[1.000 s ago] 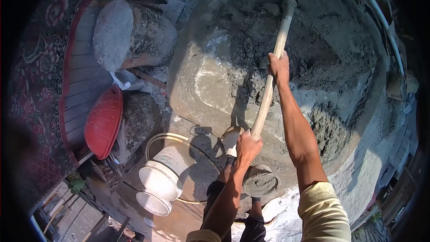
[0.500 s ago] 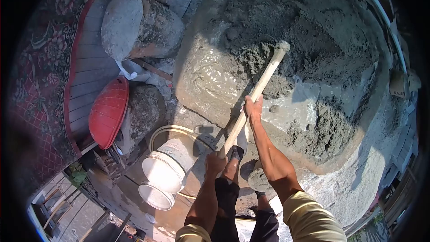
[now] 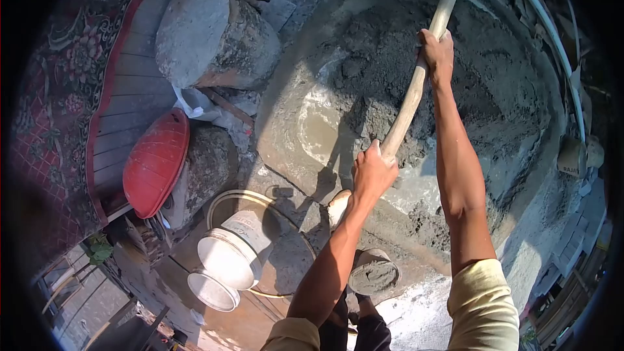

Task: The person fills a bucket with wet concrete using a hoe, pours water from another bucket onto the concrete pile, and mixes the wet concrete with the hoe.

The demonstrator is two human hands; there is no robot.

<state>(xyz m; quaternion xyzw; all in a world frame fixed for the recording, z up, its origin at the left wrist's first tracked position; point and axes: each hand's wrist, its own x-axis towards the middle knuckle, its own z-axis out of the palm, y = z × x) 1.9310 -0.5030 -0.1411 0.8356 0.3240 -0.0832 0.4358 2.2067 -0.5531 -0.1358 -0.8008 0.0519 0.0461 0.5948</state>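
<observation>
Both my hands are wrapped around the long wooden handle of a hoe point(image 3: 414, 101). My left hand point(image 3: 376, 172) grips the lower end, nearest my body. Farther up the handle, my right hand point(image 3: 439, 58) is closed with the arm stretched out. The far end of the hoe reaches the top edge of the view, and its blade cannot be made out. Beneath the handle lies a broad heap of wet grey mortar point(image 3: 383, 45), with a watery pool on its left side. A small bucket point(image 3: 376, 278) with grey mortar in it stands near my feet.
White buckets point(image 3: 227, 253) lie tipped beside a hose point(image 3: 218, 205) at the lower left. A red basin point(image 3: 156, 162) leans on a rough block. Behind it rests a large concrete cylinder point(image 3: 195, 36). A patterned carpet point(image 3: 75, 97) hangs at the left. A pale pipe point(image 3: 546, 26) curves along the right.
The hoe has moved up and right, away from my body, its far end now at the top edge. Both hands moved with it, still gripping, and my right arm is more extended.
</observation>
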